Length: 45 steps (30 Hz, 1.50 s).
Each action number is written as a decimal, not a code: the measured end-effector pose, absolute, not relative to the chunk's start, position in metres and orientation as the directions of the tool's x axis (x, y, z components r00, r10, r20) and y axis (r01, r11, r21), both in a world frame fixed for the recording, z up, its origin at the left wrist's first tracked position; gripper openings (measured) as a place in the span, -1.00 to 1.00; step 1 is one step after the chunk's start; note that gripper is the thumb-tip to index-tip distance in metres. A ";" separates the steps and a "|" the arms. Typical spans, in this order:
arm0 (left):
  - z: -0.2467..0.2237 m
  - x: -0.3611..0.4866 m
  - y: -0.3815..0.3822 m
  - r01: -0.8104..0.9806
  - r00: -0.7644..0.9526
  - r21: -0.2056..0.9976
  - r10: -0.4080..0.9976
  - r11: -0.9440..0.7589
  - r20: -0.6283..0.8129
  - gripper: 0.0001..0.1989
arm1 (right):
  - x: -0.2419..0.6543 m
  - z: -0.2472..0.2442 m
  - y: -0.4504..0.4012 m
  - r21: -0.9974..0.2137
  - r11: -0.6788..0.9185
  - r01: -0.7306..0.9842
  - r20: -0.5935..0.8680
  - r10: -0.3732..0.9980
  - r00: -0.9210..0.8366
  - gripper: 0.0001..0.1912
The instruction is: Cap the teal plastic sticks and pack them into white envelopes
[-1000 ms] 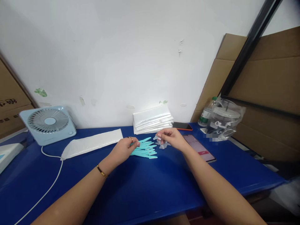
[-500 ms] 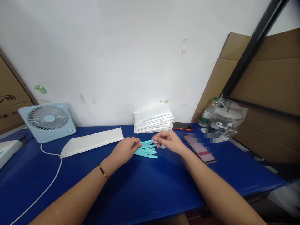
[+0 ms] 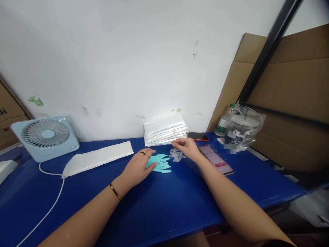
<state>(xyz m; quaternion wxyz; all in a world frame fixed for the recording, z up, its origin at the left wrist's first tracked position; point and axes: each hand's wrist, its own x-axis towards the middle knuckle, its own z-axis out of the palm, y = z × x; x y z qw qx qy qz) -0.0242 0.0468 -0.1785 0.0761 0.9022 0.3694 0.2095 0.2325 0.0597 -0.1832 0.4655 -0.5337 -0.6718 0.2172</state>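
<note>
Several turquoise eyebrow razors [image 3: 162,163] lie fanned out on the blue table, their narrow ends pointing right. My left hand [image 3: 140,164] rests over their left ends with thumb and index finger apart. Just behind the pile, my right hand [image 3: 187,148] is closed in a pinch on one slim turquoise razor [image 3: 166,143] that points left. Below its fingers lies a small heap of translucent blade caps [image 3: 177,156]. The pinching fingertips partly hide the held razor.
White padded mailers [image 3: 166,128] are stacked against the wall, and one long mailer [image 3: 100,156] lies at left beside a blue fan [image 3: 47,137] with a white cable. Two phones [image 3: 216,159], a bottle [image 3: 223,123] and a bagged cup [image 3: 243,130] stand or lie at right.
My hands have moved apart. The left has loosened its pinch and spread over the razors, while the right has drawn slightly back toward the mailers, uncovering the blade caps.
</note>
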 end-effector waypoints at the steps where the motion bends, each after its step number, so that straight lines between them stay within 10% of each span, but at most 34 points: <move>1: -0.185 -0.025 0.049 0.630 0.670 0.283 0.690 -0.723 0.272 -0.45 | 0.232 -0.187 0.064 -0.768 0.344 0.540 0.407 0.914 -0.004 -0.72; 12: -0.199 -0.009 0.014 0.592 0.775 0.264 0.628 -0.762 0.076 -0.37 | 0.214 -0.201 0.073 -0.506 0.503 0.701 0.367 0.861 -0.353 -0.86; 18: -0.195 -0.004 0.018 0.616 0.730 0.335 0.677 -0.713 0.098 -0.56 | 0.246 -0.178 0.060 -0.565 0.430 0.704 0.300 0.902 -0.310 -0.80; 28: -0.185 0.000 0.030 0.656 0.644 0.424 0.756 -0.624 0.118 -0.72 | 0.231 -0.185 0.053 -0.274 0.324 0.905 0.205 0.939 -0.274 -0.96; 38: -0.165 -0.022 0.043 0.692 0.509 0.475 0.834 -0.544 0.213 -0.68 | 0.238 -0.171 0.044 -0.815 0.248 0.524 0.112 0.954 -0.278 -0.63; 45: -0.167 -0.033 0.054 0.650 0.553 0.496 0.806 -0.576 0.211 -0.65 | 0.235 -0.169 0.040 -0.719 0.388 0.577 0.246 0.918 -0.311 -0.72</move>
